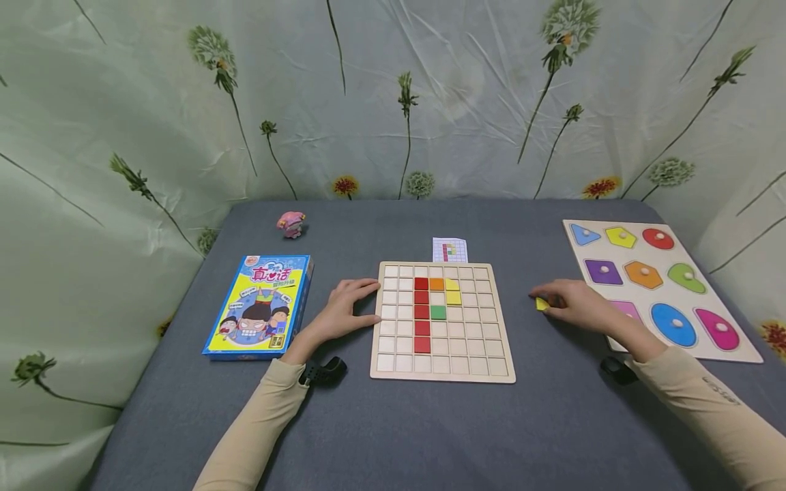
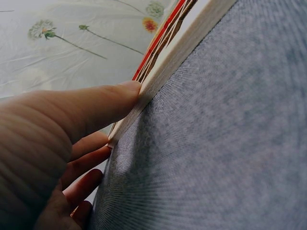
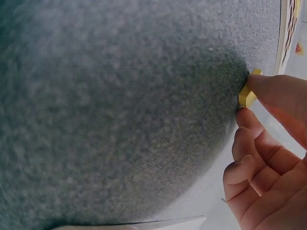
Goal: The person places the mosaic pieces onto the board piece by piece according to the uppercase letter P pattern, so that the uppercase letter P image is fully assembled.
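Observation:
A wooden grid board point(image 1: 442, 368) lies mid-table. It bears a column of red tiles point(image 1: 421, 311), an orange tile point(image 1: 437, 284), two yellow tiles point(image 1: 453, 297) and a green tile point(image 1: 438, 312). The left hand point(image 1: 345, 310) touches the board's left edge with thumb and fingertips, the fingers fairly straight; the left wrist view shows the thumb point(image 2: 108, 100) against that edge. To the right of the board, the right hand point(image 1: 580, 307) pinches a yellow tile point(image 3: 248, 96) between thumb and fingers, close to the tabletop. Part of this tile is hidden by the fingers.
A small printed card point(image 1: 449, 249) lies at the board's far edge. On the left are a blue and yellow box point(image 1: 258, 307) and a pink figurine point(image 1: 291, 224). A knobbed shape puzzle point(image 1: 632, 245) lies at right, partly under the right forearm.

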`<state>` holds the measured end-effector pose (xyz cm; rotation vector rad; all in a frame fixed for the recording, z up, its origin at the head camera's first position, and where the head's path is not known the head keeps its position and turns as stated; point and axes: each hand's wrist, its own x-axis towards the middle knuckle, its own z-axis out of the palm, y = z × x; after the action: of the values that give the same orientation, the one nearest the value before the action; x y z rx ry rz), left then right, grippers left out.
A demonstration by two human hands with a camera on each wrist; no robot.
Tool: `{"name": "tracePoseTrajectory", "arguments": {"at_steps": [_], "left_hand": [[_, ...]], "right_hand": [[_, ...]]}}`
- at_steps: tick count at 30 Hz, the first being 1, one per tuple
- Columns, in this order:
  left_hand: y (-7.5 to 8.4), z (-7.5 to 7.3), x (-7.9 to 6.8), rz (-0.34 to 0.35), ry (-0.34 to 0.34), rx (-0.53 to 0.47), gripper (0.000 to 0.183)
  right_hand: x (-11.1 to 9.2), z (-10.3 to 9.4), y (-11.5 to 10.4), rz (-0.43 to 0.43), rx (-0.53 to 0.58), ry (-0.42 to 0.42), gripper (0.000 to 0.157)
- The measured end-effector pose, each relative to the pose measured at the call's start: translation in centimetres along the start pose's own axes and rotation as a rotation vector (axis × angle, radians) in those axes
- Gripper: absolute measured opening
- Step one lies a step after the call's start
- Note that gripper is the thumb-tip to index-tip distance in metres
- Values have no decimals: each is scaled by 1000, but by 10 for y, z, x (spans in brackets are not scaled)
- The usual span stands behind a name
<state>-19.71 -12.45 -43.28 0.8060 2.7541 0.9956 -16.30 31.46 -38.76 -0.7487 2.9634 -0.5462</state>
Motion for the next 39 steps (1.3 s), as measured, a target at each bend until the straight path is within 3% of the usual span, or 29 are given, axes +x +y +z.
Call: {"name": "tracePoseTrajectory", "arguments": {"at_steps": [7,30,39], "left_hand": [[-1,0,0,6,5,4,65],[-1,0,0,8,3,10,65],[-1,0,-1,16,13,1,65]], "right_hand": [[2,2,2,-7,3,21,19],[7,3,-8,46,22,62,19],[9,9,-11,16,0,93,17]]}}
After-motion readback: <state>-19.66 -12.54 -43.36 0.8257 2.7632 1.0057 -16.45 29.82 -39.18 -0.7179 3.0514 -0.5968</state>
